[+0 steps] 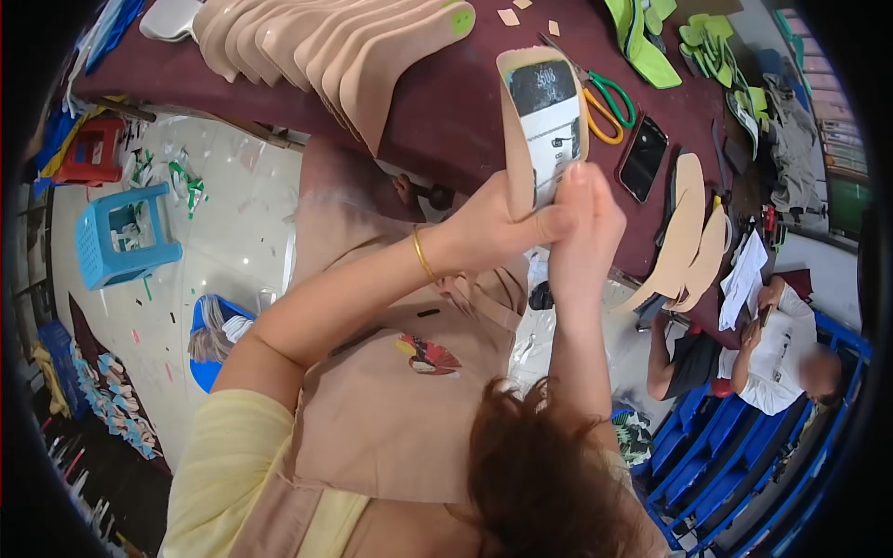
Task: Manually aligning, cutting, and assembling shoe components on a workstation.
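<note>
Both hands hold one beige shoe insole [507, 93] up over the near edge of the table, its wide end pointing away from me. On its upper face lies a black-and-white printed piece [544, 116]. My left hand [507, 214], with a gold bangle at the wrist, wraps the near end from the left. From the right, my right hand [588, 209] grips the same end, its thumb pressed on the printed piece. The thumbs are close together and partly hide that end. Just beyond lie scissors [609, 102] with green and orange handles.
A row of overlapping beige insoles [363, 65] covers the far left of the dark red table [437, 121]. Right of my hands are a phone [644, 158] and more beige pieces [684, 223]. Green pieces [642, 46] lie far right. A person [777, 344] sits at the right; a blue stool [126, 237] stands left.
</note>
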`<state>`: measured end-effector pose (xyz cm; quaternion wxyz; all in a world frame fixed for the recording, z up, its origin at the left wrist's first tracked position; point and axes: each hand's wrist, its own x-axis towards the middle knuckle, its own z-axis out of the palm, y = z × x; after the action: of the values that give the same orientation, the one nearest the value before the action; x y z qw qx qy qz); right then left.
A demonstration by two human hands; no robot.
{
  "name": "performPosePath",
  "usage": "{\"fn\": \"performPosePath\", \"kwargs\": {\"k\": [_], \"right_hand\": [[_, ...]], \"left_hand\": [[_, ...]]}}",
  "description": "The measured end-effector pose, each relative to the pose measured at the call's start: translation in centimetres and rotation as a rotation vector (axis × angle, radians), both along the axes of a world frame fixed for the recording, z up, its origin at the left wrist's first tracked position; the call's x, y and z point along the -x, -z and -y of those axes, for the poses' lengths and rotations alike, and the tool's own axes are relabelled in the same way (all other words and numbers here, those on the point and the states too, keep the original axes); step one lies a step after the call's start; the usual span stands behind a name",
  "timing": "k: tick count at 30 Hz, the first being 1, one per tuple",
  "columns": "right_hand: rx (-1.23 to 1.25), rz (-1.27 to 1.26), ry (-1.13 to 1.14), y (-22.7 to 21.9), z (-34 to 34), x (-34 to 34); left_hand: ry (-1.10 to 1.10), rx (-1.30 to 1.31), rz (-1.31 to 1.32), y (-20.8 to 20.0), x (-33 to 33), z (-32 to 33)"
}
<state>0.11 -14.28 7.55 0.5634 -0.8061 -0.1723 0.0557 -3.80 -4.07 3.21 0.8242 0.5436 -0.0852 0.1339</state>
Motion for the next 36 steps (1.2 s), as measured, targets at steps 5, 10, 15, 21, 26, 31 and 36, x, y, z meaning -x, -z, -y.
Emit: {"fn": "performPosePath", "kwargs": {"k": [5,10,15,21,26,31,36], "right_hand": [[-0.499,-0.33,-0.085,0.6,2.2,-0.3],[-0.8,-0.893,-0.186,-0.1,1.3,-0.1],[-0.596,-0.81,-0.297,0.8,1.8,-0.2],[-0.354,-0.596,-0.265,1.8,2.6,0.2],[-0.361,-0.638,-0.216,2.4,2.1,0.8],[-0.365,-0.513,-0.235,2.1,1.2,1.7],[-0.718,-0.724,-0.429,3.0,2.9,-0.1]], "left_hand": [[0.447,0.641,-0.258,0.3,-0.1,-2.0],[0.544,0.746,-0.232,0.8,-0.6,-2.1],[0.397,0.637,-0.326,0.1,0.1,-1.8],[0.358,0.54,-0.388,0.8,1.0,-1.7],[0.222,0.517,-0.499,1.1,0.9,-0.9],[0.24,0.637,-0.441,1.3,1.0,-0.8],[0.364,0.459,-0.273,1.4,1.2,-1.8]]}}
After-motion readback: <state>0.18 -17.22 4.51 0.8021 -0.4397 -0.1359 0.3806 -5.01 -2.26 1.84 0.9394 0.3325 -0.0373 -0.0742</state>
